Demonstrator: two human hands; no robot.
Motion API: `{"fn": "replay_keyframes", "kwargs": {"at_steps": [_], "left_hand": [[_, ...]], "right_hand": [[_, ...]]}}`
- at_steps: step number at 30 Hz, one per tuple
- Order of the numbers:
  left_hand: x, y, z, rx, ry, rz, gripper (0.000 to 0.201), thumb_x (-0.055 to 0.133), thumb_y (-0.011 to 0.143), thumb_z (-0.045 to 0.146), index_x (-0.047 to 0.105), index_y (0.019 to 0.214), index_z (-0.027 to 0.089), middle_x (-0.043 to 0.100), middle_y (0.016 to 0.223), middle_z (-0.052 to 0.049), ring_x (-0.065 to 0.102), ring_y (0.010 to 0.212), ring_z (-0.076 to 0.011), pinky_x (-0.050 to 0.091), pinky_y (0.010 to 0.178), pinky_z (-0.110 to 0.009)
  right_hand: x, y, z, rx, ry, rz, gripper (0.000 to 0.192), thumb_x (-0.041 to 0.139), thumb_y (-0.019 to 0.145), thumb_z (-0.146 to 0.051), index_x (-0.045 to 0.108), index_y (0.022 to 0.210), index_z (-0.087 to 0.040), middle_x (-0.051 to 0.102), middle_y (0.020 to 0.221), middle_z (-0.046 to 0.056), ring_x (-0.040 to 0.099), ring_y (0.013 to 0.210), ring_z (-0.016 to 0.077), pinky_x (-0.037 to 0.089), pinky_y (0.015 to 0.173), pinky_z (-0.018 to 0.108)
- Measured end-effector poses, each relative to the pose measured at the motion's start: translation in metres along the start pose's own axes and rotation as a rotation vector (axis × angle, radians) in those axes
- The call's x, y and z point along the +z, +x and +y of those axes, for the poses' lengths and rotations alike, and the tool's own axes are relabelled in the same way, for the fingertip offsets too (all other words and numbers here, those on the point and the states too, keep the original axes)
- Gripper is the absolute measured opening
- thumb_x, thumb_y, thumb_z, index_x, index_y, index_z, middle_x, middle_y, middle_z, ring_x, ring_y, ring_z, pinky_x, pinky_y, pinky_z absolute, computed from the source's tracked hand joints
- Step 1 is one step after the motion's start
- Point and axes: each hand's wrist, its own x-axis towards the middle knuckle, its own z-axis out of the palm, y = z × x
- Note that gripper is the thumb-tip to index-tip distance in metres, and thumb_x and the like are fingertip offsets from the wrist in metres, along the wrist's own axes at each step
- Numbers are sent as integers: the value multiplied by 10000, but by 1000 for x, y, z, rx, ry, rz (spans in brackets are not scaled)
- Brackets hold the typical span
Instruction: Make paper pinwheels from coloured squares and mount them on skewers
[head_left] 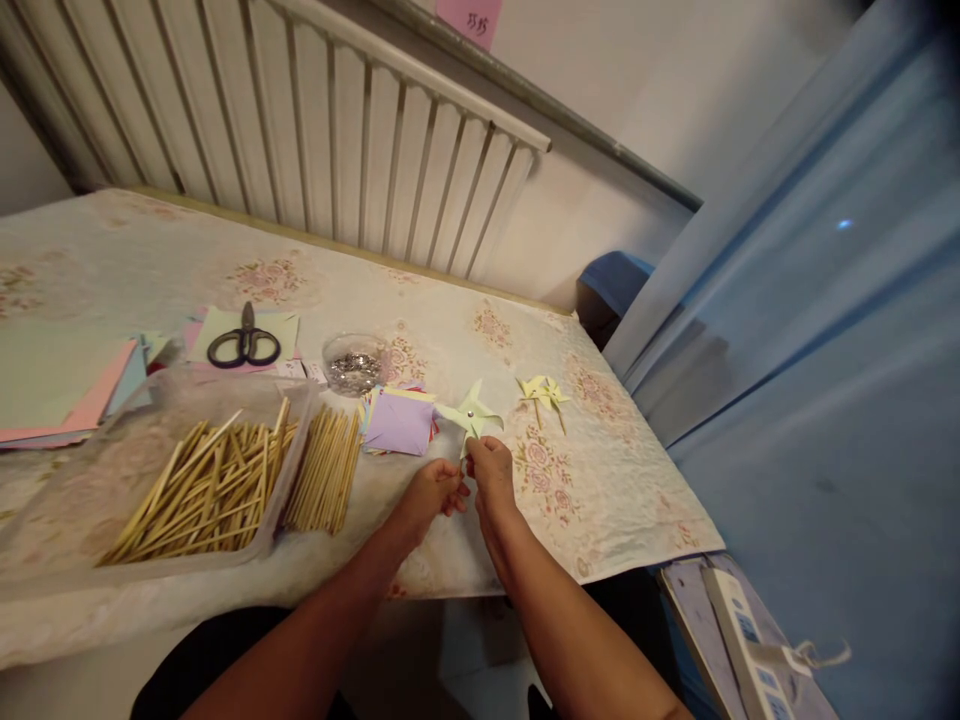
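My left hand and my right hand meet over the table's front edge, both pinching the stem below a pale green paper pinwheel with a silver pin at its centre. The stem itself is mostly hidden by my fingers. A yellow finished pinwheel lies on the cloth just right of it. A stack of folded coloured paper squares lies just left of the pinwheel.
A clear tray holds several wooden sticks; more sticks lie beside it. Black scissors rest on paper sheets, next to a small bowl of pins. Coloured paper sheets lie far left. A radiator lines the wall.
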Motion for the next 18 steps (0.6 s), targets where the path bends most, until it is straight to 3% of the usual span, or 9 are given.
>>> {"fn": "replay_keyframes", "kwargs": {"at_steps": [11, 18], "left_hand": [[-3, 2, -3, 2, -39, -29, 184, 596, 675, 286, 454, 725, 181, 623, 646, 2, 544, 455, -94, 297, 439, -219], [-3, 2, -2, 3, -78, -42, 231, 644, 681, 321, 484, 747, 168, 628, 680, -2, 546, 492, -86, 328, 471, -210]], "right_hand": [[-3, -6, -4, -74, -146, 17, 265, 566, 712, -378, 447, 548, -208, 425, 447, -68, 384, 406, 93, 307, 386, 216], [-23, -14, 7, -161, -148, -135, 208, 566, 749, -379, 578, 677, -184, 552, 546, -41, 504, 474, 116, 402, 491, 236]]}}
